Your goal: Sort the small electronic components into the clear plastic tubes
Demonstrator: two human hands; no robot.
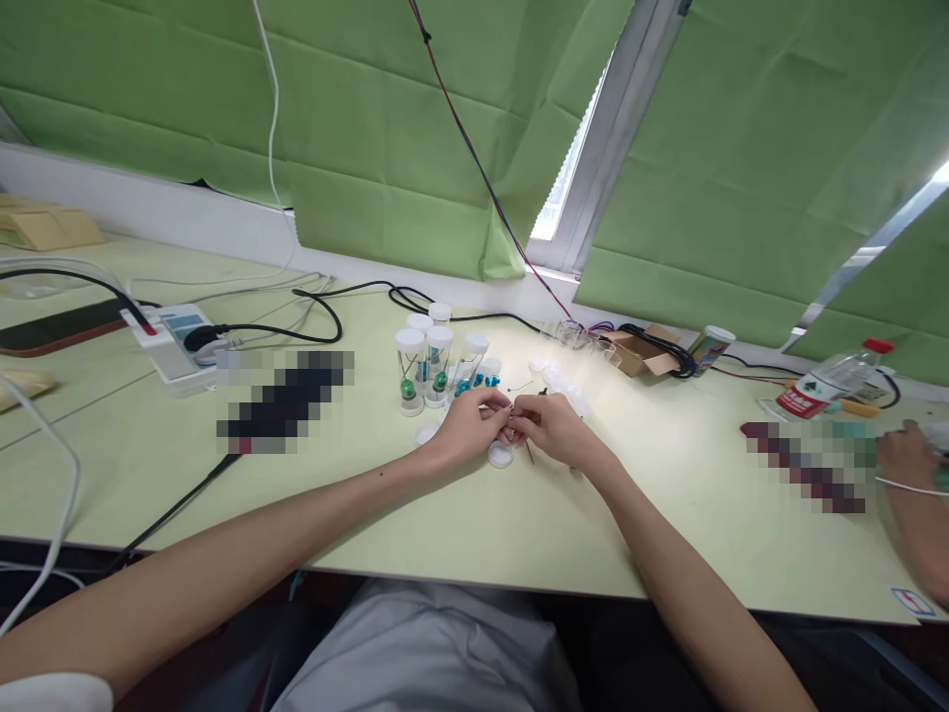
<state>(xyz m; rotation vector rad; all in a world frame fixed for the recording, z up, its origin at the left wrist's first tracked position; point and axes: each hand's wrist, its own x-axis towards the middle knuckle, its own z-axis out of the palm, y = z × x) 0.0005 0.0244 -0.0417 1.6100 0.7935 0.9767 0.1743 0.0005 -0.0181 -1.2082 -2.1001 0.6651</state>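
My left hand [474, 425] and my right hand [547, 425] meet at the middle of the table, fingers pinched together. Whatever sits between the fingertips is too small and hidden to name. Just below them lies a round white lid [500, 455]. Behind my left hand stand several clear tubes with white caps [410, 341], holding green balls [407, 389] and thin dark pieces. Small shiny blue parts [485, 380] lie beside the tubes. A thin dark rod [529, 453] shows under my right hand, and more white lids [539, 365] are scattered behind it.
On the left are a power strip [174, 346] and a blurred dark object [289, 403] with a cable. Farther back stand clear open tubes [585, 341] and a cardboard box [645, 354]. To the right are a bottle [826, 384] and another person's hand [905, 455].
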